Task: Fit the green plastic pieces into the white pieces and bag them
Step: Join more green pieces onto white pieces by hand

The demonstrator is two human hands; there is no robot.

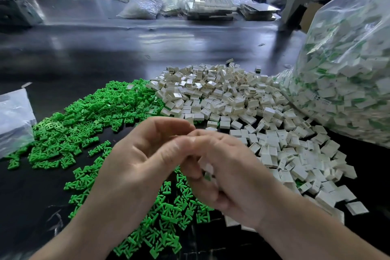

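**A:** Nearest the camera, two hands meet over the near edge of the worktop (105, 53). The right hand (228, 167) has its fingers curled round a white piece (207, 167), and a green piece (207, 177) peeps out at its lower end.

**B:** And the left hand?

**A:** The left hand (147, 154) is half curled, thumb and forefinger reaching to the right one's fingertips. It is blurred there, so I cannot tell whether it pinches anything.

**B:** Which step, then?

**A:** A fitting, I'd judge: green going into white, or just seated. Whether it is fully home I can't see.

**B:** Where is the stock?

**A:** The loose green pieces (84, 116) are heaped on the left half of the worktop, spilling under the hands to the near edge. The loose white pieces (232, 99) are heaped just to the right of them. The two heaps touch down the middle, and the white one spreads toward the right edge.

**B:** How far along?

**A:** The big clear bag (346, 82) at the right edge bulges with white pieces that show green inside. I take those for finished ones, so a good deal is done and bagged. But both loose heaps are large, so plenty is left to fit. A smaller clear bag (12, 116) lies at the left edge, and I can't make out what is in it.
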